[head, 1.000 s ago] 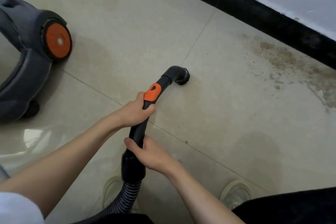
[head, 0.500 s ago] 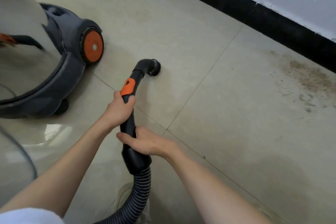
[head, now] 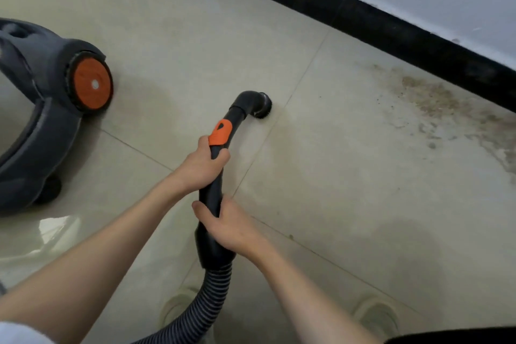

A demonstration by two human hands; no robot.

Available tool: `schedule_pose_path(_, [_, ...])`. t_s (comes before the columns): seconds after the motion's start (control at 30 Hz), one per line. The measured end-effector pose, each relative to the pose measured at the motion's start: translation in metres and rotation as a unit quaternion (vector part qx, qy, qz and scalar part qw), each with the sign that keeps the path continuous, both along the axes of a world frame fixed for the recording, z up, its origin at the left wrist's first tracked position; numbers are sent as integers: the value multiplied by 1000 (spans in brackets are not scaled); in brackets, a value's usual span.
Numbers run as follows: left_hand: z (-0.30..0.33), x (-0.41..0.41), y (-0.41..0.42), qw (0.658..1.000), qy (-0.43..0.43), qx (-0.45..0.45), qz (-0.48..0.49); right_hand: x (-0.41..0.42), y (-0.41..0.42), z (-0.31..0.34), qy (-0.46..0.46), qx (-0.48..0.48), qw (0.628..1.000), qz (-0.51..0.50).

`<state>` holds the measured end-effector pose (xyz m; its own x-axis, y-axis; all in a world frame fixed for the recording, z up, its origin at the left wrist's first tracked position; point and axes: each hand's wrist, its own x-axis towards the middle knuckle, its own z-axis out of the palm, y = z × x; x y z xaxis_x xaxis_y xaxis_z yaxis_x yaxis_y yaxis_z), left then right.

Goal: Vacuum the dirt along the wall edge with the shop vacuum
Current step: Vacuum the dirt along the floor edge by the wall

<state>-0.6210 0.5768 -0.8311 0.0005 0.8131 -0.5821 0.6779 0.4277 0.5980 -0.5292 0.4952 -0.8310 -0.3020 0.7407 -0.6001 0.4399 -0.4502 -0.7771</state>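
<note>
We grip the rigid black wand (head: 216, 190) with our left hand (head: 202, 166) and right hand (head: 233, 227), fingers curled round it. Its round brush nozzle (head: 261, 109) rests on glossy tile, well apart from the gritty brown dirt (head: 435, 100) beside the black baseboard (head: 391, 33).

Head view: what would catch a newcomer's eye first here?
The brown dirt patch along the black baseboard at right. At centre, left hand and right hand grip the black vacuum wand, its nozzle well short of the dirt. The vacuum's orange wheel sits at left.
</note>
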Motion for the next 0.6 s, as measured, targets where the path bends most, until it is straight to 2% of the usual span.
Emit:
schedule_pose_path(0.1, [-8,23,-13,997,-14,-11,-69,14,-18,-10,1,-8,999,-38])
schedule_pose_path(0.2, [-7,39,-13,995,-8,-11,-98,24,-23,-12,6,-26,998,-66])
schedule_pose_path(0.37, [-1,74,13,997,-23,30,-68,57,13,-2,32,-16,996,-86])
schedule_pose_path(0.5, [-4,104,51,998,-50,26,-40,95,54,10,40,-5,995,-87])
schedule_pose_path(0.6, [-7,126,73,997,-61,8,-40,124,77,8,59,-53,994,-79])
